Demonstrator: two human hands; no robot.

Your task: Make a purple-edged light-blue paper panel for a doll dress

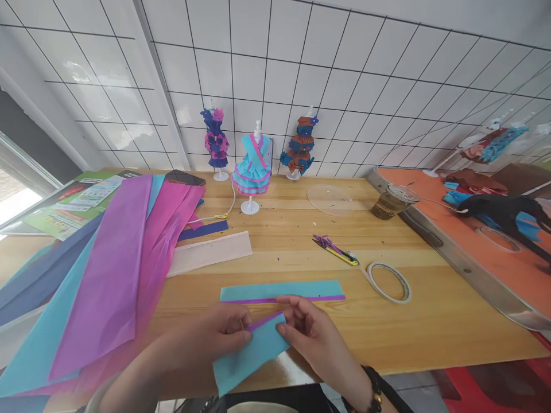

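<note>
One purple-edged blue strip (282, 290) lies seemingly ready on the surface (430, 338), while the left hand (232, 328) and the right hand (310, 332) pinch a blue piece (247, 361) above the near edge, its purple edging (267, 320) apparently not yet complete.

On the near side of the long light-blue strip (267, 291), which lies flat with a purple near edge, a like-coloured piece (253, 354) is held aslant, its purple edge facing the strip.
</note>
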